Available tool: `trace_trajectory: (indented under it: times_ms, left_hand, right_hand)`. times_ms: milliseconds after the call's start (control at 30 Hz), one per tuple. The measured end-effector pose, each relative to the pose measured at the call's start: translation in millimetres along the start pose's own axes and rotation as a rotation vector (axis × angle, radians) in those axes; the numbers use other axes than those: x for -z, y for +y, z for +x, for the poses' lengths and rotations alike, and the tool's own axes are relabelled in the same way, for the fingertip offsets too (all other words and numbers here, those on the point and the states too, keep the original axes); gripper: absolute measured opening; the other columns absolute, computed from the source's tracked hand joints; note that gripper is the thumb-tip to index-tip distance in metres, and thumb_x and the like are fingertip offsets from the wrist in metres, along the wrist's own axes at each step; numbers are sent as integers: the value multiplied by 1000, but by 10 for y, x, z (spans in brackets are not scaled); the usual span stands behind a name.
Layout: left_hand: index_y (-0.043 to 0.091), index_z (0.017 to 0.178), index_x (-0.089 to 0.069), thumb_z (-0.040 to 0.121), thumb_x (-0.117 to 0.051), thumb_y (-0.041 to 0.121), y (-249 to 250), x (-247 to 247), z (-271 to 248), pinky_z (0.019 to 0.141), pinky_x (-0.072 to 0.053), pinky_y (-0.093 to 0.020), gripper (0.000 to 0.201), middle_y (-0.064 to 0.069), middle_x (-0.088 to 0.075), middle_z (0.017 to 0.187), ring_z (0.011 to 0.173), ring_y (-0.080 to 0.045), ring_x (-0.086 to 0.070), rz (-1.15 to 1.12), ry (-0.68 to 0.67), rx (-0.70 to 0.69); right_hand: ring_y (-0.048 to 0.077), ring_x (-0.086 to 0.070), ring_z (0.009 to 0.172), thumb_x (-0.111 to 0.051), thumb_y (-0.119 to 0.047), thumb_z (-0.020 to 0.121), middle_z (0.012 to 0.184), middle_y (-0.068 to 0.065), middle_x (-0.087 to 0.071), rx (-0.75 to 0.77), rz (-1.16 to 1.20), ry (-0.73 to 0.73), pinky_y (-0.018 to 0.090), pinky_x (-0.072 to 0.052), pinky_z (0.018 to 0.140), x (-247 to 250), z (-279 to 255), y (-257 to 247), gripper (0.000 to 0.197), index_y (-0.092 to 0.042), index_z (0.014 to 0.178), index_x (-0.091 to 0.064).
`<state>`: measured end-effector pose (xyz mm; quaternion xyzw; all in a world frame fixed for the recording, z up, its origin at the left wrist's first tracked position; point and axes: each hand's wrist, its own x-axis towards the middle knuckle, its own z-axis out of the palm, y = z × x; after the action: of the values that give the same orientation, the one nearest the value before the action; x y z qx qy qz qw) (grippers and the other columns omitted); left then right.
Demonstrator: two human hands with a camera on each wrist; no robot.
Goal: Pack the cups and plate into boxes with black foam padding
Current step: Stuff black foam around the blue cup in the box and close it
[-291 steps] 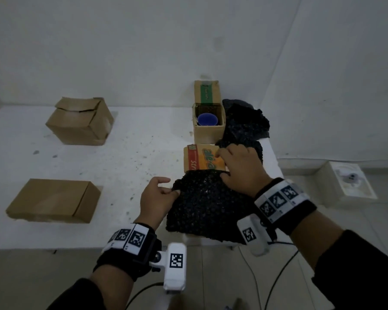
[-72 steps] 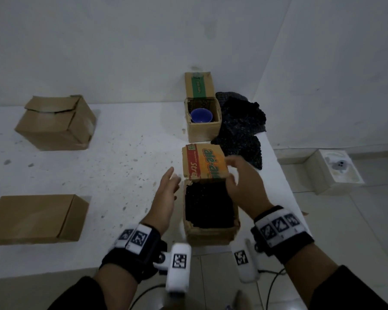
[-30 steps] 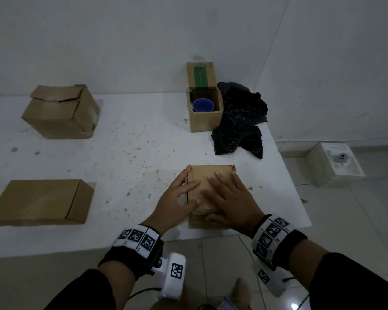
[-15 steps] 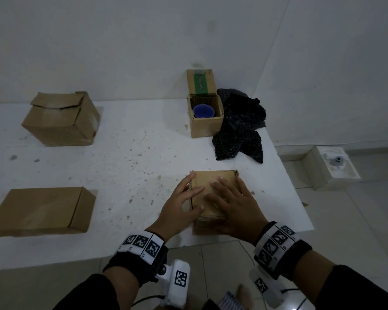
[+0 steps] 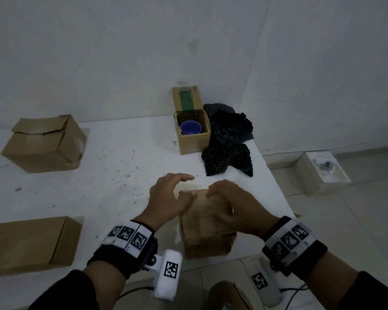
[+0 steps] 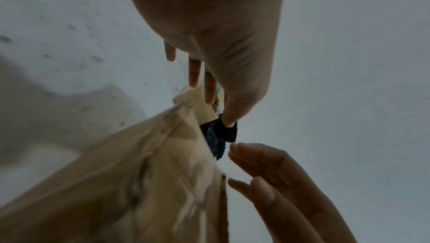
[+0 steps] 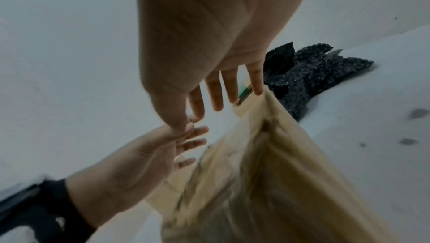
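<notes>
1. My left hand [image 5: 166, 198] hovers at the left edge of the closed brown cardboard box [image 5: 207, 229] at the near edge of the white desk [image 5: 112, 166]; its fingers are loosely curved and hold nothing.
2. My right hand [image 5: 231, 204] lies over the box top, fingers bent. I cannot tell whether it grips the box.
3. Half a second ago both hands lay flat on the lid; now the left has lifted off, and the box looks blurred and tilted.
4. The blue cup [image 5: 190, 127] sits in the open cardboard box [image 5: 194, 142] at the back, as before, with the crumpled black foam padding [image 5: 229, 144] just beside it.
</notes>
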<state>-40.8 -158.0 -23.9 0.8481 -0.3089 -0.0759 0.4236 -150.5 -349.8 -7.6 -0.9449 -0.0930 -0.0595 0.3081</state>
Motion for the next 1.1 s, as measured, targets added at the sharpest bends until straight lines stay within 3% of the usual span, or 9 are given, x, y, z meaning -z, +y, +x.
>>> trace_trajectory:
  times_ms: [100, 200, 367, 467, 633, 767, 867, 967, 1100]
  left_hand:
    - [36, 110, -56, 80, -61, 42, 191, 51, 462, 95, -41, -25, 31, 11, -57, 110, 107, -8, -51, -57, -58, -37]
    - [29, 115, -57, 87, -63, 24, 339, 19, 925, 89, -38, -14, 29, 13, -55, 112, 108, -5, -49, -42, -160, -45]
    - [21, 125, -53, 86, -64, 24, 471, -216, 1608, 87, -34, -14, 41, 1, -53, 126, 115, -11, -50, 74, -227, -129]
    - [19, 131, -47, 83, -66, 24, 515, -433, 1971, 97, -35, -22, 52, -2, -45, 134, 126, -15, -41, 158, -188, -174]
    - [23, 141, -31, 79, -67, 25, 460, -741, 2519, 105, -36, -39, 72, -10, -25, 152, 138, -26, -30, 295, -72, -74]
    - [23, 144, -24, 79, -66, 29, 395, -830, 2814, 98, -36, -44, 78, -6, -51, 133, 125, -27, -44, 490, -63, -6]
    - [30, 134, -39, 77, -63, 26, 365, -841, 2914, 92, -29, -42, 62, 4, -64, 108, 109, -25, -50, 611, -42, 34]
    - [33, 103, -62, 75, -63, 20, 391, -804, 2954, 88, -28, -37, 31, 7, -63, 90, 96, -20, -53, 585, -36, 14]
    - [22, 81, -67, 72, -63, 9, 411, -739, 2904, 72, -45, -34, 16, 0, -56, 86, 80, -20, -58, 267, 26, -19]
  right_hand:
    - [13, -53, 103, -54, -35, 85, 110, -1, -58, -16, -22, 130, 25, -44, 89, 363, 251, 222, 31, -18, 110, -59]
    - [15, -54, 105, -64, -26, 86, 112, 0, -56, -144, -73, 112, 23, -42, 85, 677, 549, 612, 29, -18, 113, -59]
    - [25, -51, 111, -67, -19, 80, 122, 4, -53, -215, -213, 160, 38, -47, 86, 963, 985, 1221, 43, -16, 121, -53]
    - [31, -47, 119, -69, -16, 74, 132, 10, -47, -227, -257, 215, 43, -49, 87, 1025, 1246, 1519, 59, -11, 129, -47]
    - [32, -29, 138, -70, -19, 74, 147, 14, -33, -304, -279, 144, 46, -37, 104, 982, 1661, 1982, 79, -9, 142, -32]
    - [33, -32, 137, -67, -26, 76, 146, 13, -36, -361, -292, 54, 50, -36, 104, 887, 1873, 2211, 79, -10, 144, -29]
    - [35, -49, 118, -64, -32, 77, 127, 15, -52, -392, -379, 57, 47, -37, 98, 768, 1957, 2309, 67, -13, 137, -41]
    - [32, -53, 106, -63, -36, 79, 113, 10, -56, -415, -438, 32, 42, -34, 94, 740, 2009, 2350, 40, -19, 116, -59]
    - [33, -55, 88, -66, -30, 72, 93, 9, -55, -333, -337, 114, 39, -40, 75, 798, 2017, 2336, 17, -16, 80, -63]
